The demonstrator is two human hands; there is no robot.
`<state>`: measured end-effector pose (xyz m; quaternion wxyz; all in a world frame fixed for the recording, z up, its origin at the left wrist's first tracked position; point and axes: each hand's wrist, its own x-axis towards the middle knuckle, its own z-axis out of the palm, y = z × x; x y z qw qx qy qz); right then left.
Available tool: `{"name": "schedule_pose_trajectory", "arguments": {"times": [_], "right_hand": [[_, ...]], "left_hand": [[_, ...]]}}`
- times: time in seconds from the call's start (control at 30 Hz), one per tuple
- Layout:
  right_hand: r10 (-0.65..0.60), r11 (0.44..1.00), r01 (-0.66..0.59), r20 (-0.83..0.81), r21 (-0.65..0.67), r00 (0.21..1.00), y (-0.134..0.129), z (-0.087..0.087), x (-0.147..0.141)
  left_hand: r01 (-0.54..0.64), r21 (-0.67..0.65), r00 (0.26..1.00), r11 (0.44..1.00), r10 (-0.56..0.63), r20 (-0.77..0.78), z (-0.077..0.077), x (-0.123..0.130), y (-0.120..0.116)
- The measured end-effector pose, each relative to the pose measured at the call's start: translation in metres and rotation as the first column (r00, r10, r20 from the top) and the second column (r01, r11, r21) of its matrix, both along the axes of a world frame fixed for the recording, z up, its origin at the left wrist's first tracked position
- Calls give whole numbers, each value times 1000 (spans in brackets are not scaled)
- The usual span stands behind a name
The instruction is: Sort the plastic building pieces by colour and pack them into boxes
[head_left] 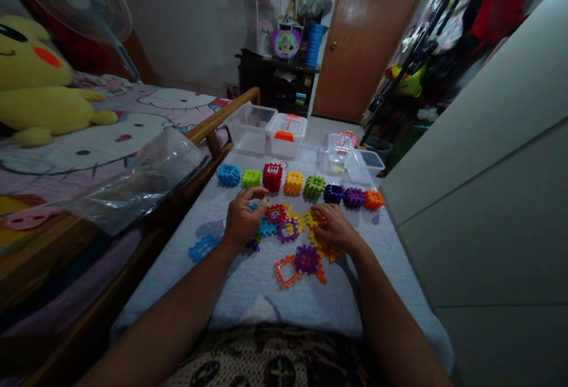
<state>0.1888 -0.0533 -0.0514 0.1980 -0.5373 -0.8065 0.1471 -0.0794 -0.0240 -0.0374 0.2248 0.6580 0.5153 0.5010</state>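
Note:
My left hand (245, 216) is over the left side of a loose pile of flat interlocking toy tiles, its thumb and fingers drawn together. Whatever is between them is too small to make out. My right hand (335, 227) curls over yellow interlocking tiles (328, 251) at the pile's right side, fingertips on one of them. Between the hands lie a red tile (276, 213) and a purple square frame (288, 230). Closer to me are an orange square frame (287, 272) and another purple tile (307, 258). A blue tile (203, 248) lies apart on the left.
Behind the pile runs a row of assembled cubes, including a red cube (272, 177) and an orange cube (374, 200). Clear plastic boxes, one with an orange-latched lid (286, 135), stand at the table's far end. A bed rail (222, 116) borders the left; a white cabinet (479, 174) borders the right.

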Motion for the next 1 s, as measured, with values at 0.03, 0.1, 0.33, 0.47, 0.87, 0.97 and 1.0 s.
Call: {"name": "schedule_pose_trajectory", "arguments": {"times": [0.03,0.1,0.33,0.47,0.87,0.97,1.0], "right_hand": [[-7,1000,7,0,1,1000,0,-2,-1],[-30,999,31,-15,17,999,-1,-3,-1],[-142,986,157,-219,54,965,-5,2,26],[-273,960,275,-336,-41,901,-7,7,43],[-240,967,195,-343,-162,908,-12,8,61],[-150,983,124,-198,-137,969,-15,7,68],[-130,984,108,-156,-142,979,-15,6,69]], "left_hand": [[-23,12,1000,1000,23,11,1,-2,1],[-59,23,998,998,58,32,2,-6,4],[-63,-24,986,998,59,-157,-1,-9,12],[28,-37,918,999,-41,-394,-8,-9,18],[76,-138,832,988,-139,-538,-29,-13,25],[77,-144,839,987,-142,-525,-28,-14,26],[78,-147,844,986,-144,-517,-28,-14,26]]}}
